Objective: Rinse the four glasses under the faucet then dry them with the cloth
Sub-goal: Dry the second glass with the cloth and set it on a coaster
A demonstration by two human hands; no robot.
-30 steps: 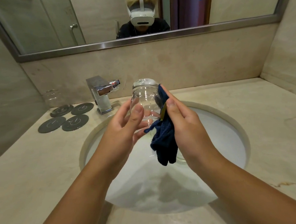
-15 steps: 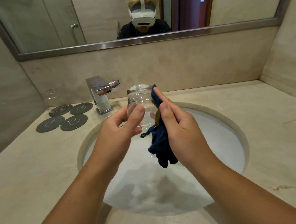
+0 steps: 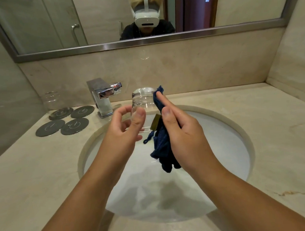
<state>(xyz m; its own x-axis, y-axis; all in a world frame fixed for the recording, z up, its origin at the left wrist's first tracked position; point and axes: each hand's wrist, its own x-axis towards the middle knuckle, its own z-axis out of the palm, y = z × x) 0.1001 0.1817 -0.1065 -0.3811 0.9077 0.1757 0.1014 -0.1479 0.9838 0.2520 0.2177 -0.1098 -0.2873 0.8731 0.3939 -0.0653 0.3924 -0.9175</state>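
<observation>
Over the white basin (image 3: 225, 132), the right hand (image 3: 182, 131) has slid its dark blue cloth (image 3: 163, 146) further up the side of an upturned clear glass (image 3: 144, 101), so the stretched fingertips now reach near the thick base where a second ago they lay lower on the wall. The left hand (image 3: 124, 129) has loosened over the same second: its thumb rests on the near wall of the glass, but the other fingers curl half open beside it instead of wrapping round, which suggests the glass is being turned between strokes. By that reading this glass is in the drying step, the rinse behind it.

The glass is held mouth down above the bowl, just in front of the chrome faucet (image 3: 101, 98), from which no water can be seen running. It looks thick-based and see-through, with faint rings on its wall; whether drops remain on it cannot be told. The cloth is pinned flat against the glass by the right hand's straight fingers and thumb, its loose end and a tan label (image 3: 155, 123) hanging down.

A second glass (image 3: 53, 101) stands on one of four dark round coasters (image 3: 74, 125) left of the faucet; the other two glasses are not in view.
</observation>
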